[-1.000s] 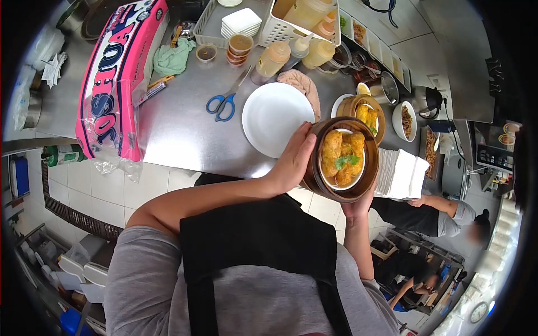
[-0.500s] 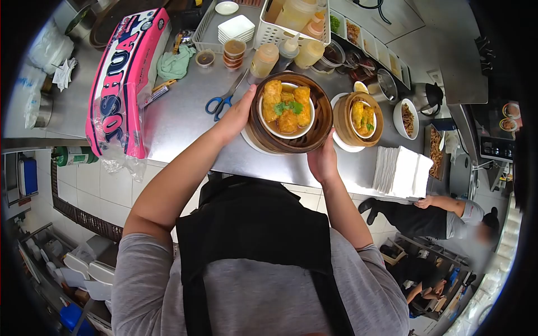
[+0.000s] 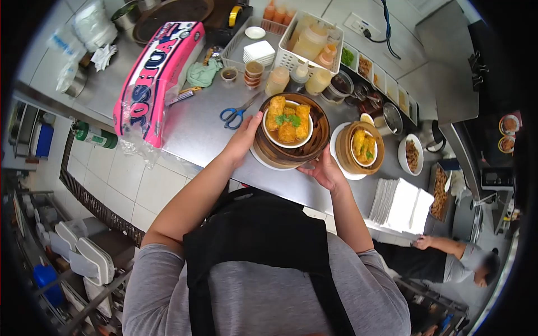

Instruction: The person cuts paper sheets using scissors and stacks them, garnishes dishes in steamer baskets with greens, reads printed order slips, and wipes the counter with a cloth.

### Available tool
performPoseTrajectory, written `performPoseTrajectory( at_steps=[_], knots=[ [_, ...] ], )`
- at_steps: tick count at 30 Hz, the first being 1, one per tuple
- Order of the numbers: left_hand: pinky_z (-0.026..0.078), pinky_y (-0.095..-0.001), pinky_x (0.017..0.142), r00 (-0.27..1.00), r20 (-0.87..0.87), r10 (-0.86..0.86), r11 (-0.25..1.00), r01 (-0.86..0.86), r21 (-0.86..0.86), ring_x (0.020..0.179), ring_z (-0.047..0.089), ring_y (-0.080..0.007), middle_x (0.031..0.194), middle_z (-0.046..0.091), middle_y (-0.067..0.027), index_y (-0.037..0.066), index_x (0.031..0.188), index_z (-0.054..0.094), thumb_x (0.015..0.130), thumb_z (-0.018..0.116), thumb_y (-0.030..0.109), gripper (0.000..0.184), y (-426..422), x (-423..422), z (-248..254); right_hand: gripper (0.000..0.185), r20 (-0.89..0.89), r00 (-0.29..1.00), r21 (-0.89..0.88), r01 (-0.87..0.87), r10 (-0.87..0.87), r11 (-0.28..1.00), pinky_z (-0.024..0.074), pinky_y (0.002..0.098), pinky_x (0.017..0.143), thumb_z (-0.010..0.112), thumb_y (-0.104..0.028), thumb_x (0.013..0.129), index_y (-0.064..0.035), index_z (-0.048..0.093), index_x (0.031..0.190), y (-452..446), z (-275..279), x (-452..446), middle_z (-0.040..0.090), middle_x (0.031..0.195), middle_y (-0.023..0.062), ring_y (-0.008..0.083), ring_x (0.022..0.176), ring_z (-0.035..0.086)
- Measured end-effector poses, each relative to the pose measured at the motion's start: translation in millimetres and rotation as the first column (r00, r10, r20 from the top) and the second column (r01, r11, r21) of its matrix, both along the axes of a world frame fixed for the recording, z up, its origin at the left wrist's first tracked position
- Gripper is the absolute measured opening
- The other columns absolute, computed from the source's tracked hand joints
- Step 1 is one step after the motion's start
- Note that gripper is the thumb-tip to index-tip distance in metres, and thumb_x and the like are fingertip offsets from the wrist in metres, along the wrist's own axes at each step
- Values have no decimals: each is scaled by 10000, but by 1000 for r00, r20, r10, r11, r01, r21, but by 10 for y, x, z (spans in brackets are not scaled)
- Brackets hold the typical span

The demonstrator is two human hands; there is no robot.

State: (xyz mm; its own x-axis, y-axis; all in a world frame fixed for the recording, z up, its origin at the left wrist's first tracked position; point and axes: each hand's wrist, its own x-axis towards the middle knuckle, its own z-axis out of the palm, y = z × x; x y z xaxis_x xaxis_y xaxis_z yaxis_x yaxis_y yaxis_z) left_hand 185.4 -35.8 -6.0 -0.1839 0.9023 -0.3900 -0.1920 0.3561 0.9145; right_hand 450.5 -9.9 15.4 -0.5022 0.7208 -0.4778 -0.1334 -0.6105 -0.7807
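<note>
Probably stiff and light for its bulk, the steamer (image 3: 318,124) wanted level holding by opposite walls, its bowl (image 3: 304,141) perhaps liable to skid | fingers of left hand (image 3: 245,138) and right hand (image 3: 326,169) grasped either side | it sat over a plate (image 3: 264,160), contact hidden | round slatted wood, smooth white bowl, crinkled golden rolls (image 3: 286,133)

The big bamboo steamer (image 3: 321,130) hides most of the plate (image 3: 268,162) underneath. Coworker (image 3: 457,270) around 4 o'clock has a blurred-out face, and the gray shirt (image 3: 269,297) gets chopped at 6.
</note>
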Motion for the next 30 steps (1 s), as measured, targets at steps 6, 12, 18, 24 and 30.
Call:
performPoseTrajectory(
  at_steps=[6,12,18,24,30],
  knots=[
    [105,-462,1129,956,279,-87,993,104,-48,1420,106,-280,1537,118,-162,54,1484,96,841,493,650,962,-238,-20,103,873,-83,984,-14,-161,159,987,381,497,1003,504,-634,828,-53,234,1420,-80,-67,143,374,1384,111,294,1265,390],
    [136,-576,1086,954,297,-23,997,46,-70,1417,107,-292,1538,138,-112,124,1493,117,848,498,635,907,-890,-559,486,904,-125,948,-45,-299,291,953,410,434,985,600,-561,825,-30,188,1429,-371,264,-297,397,1339,90,237,1212,450],
    [279,-536,1063,954,284,94,994,-75,-77,1359,299,-247,1489,290,-100,117,1465,232,867,474,624,820,-1519,-1886,998,861,-126,869,-17,-483,478,875,379,454,1029,603,-481,863,-36,151,1445,-571,621,-1665,299,1402,124,244,1275,384],
    [344,-434,1057,958,166,234,972,-227,-63,1263,442,-262,1380,441,-144,55,1400,338,854,478,641,813,-2019,-3589,1486,745,-324,742,-15,-624,587,781,304,506,1069,453,-532,926,-93,167,1455,-668,745,-3511,271,1430,104,301,1307,307],
    [313,-462,1071,918,180,354,934,-356,-24,1300,397,-272,1427,383,-138,68,1422,292,880,442,629,795,-2157,-4980,1257,837,-307,733,-218,-675,607,705,158,592,1089,330,-717,864,-146,189,1460,-533,652,-5317,220,1492,107,345,1350,241]
  ],
)
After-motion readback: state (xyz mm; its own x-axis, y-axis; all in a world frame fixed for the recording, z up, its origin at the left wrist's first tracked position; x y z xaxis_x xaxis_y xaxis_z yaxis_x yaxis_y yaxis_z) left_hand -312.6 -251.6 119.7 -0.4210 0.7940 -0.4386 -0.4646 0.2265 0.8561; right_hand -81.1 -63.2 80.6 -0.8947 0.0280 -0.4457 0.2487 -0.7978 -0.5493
